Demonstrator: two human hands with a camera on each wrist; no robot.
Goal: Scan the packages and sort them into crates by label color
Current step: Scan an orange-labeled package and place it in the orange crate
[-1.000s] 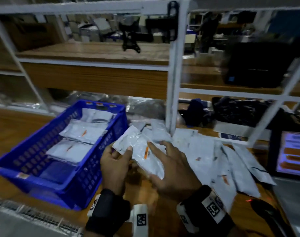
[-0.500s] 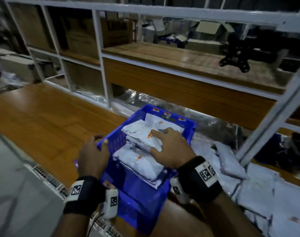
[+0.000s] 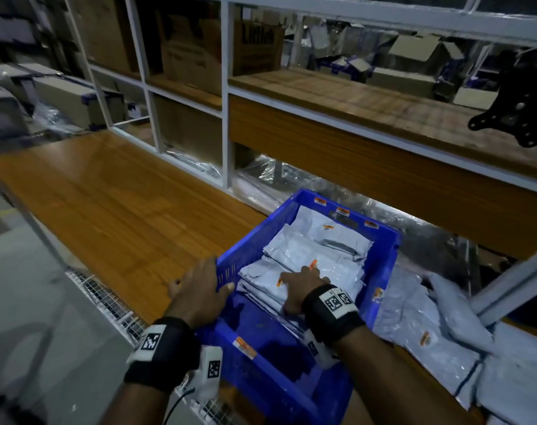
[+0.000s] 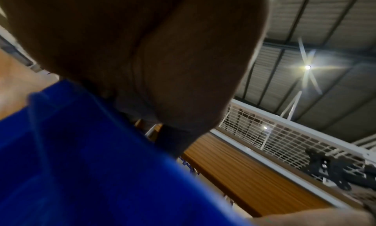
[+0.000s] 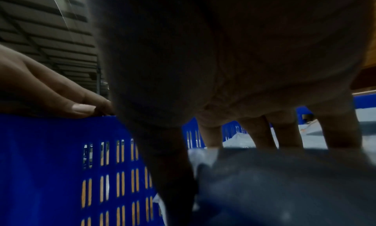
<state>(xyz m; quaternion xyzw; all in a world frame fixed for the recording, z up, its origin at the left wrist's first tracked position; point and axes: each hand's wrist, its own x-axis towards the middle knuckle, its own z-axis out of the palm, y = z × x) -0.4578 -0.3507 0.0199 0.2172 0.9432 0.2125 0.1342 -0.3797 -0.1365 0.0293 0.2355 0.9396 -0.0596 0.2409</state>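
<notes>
Where the crate [image 3: 291,357] sits at the near edge of the table [image 3: 114,210], it is seen as a blue slotted plastic box with small orange stickers on its rim, and a loose stack of white packages [image 3: 310,265] with orange label marks is piled inside it toward the far end. The crate's left wall is gripped by the left hand [image 3: 196,294], with the thumb hooked over the rim and the fingers laid on the outside. The right hand [image 3: 300,286] is laid on the top package, its grip spread, with straight fingers [image 5: 256,133] pressed down on the plastic. More white packages [image 3: 444,342] are heaped on the table just right of the crate. Bare wooden table is left open to the crate's left, while a white shelf frame [image 3: 225,102] stands close behind it.
</notes>
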